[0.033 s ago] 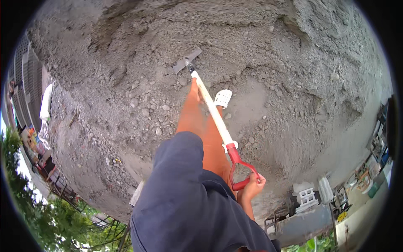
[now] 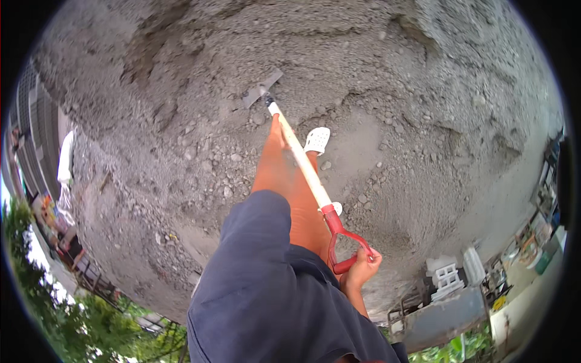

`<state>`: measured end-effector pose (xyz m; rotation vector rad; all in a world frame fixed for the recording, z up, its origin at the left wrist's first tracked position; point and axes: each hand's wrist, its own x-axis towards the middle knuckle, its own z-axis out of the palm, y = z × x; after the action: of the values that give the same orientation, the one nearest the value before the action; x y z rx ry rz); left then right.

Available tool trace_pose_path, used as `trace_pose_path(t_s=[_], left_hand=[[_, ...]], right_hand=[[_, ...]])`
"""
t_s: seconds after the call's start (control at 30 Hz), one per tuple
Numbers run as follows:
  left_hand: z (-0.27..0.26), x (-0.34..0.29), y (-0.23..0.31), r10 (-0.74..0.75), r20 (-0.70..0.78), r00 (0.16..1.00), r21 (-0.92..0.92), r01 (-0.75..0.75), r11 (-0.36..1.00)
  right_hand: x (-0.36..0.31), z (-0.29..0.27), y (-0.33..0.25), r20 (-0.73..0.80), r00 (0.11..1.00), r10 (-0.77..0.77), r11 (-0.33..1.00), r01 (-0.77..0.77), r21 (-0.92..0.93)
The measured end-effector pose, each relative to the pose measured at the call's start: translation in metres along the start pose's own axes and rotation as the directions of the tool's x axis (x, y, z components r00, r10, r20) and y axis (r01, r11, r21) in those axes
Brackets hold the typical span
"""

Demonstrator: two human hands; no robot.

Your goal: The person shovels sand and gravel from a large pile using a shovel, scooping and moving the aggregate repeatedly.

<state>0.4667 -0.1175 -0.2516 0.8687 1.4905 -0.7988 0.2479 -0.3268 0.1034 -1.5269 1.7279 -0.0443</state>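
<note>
A: What are the hands holding?

B: A long shovel, with a pale shaft, a red D-shaped handle and a flat grey blade. It slants across the grey, gravelly ground, handle near the body, blade farther off and to the left.

A: How are the fingers placed?

B: The right hand has its fingers closed around the crossbar of the handle. The left hand is low on the shaft, close to the blade, and grips it; some of its fingers are hidden.

A: Where is the blade?

B: Over the gravel, left of the middle and toward the far edge of the ground. I cannot tell whether it has dug in.

A: What lies around?

B: A white perforated shoe is just right of the shaft. Loose stones are scattered left of it. Pale hollow blocks sit at the ground's near right edge, a white bundle at its left edge. Dark blue clothing covers the body.
</note>
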Motion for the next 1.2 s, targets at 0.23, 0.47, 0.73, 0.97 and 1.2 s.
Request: trace_pose_path(t_s=[0.23,0.47,0.73,0.97,1.2], left_hand=[[-0.019,-0.005,-0.006,0.051,0.144,0.988,-0.119,-0.034,0.992],[0.022,-0.022,-0.126,0.045,0.09,0.995,-0.138,-0.032,0.99],[0.021,-0.069,-0.342,0.042,0.151,0.988,-0.052,-0.034,0.998],[-0.018,-0.126,-0.542,0.137,0.07,0.988,0.443,-0.154,0.883],[-0.082,-0.137,-0.659,0.082,0.303,0.949,0.886,-0.313,0.342]], right_hand=[[0.017,0.005,0.023,0.071,0.979,-0.193,0.978,0.186,0.093],[0.095,-0.086,0.087,-0.087,0.983,-0.159,0.987,0.158,-0.016],[0.133,-0.253,0.285,-0.333,0.942,0.031,0.996,-0.001,0.088],[0.041,-0.371,0.516,-0.417,0.784,0.459,0.885,-0.359,0.297],[-0.136,-0.369,0.628,0.104,0.48,0.871,0.274,-0.651,0.708]])
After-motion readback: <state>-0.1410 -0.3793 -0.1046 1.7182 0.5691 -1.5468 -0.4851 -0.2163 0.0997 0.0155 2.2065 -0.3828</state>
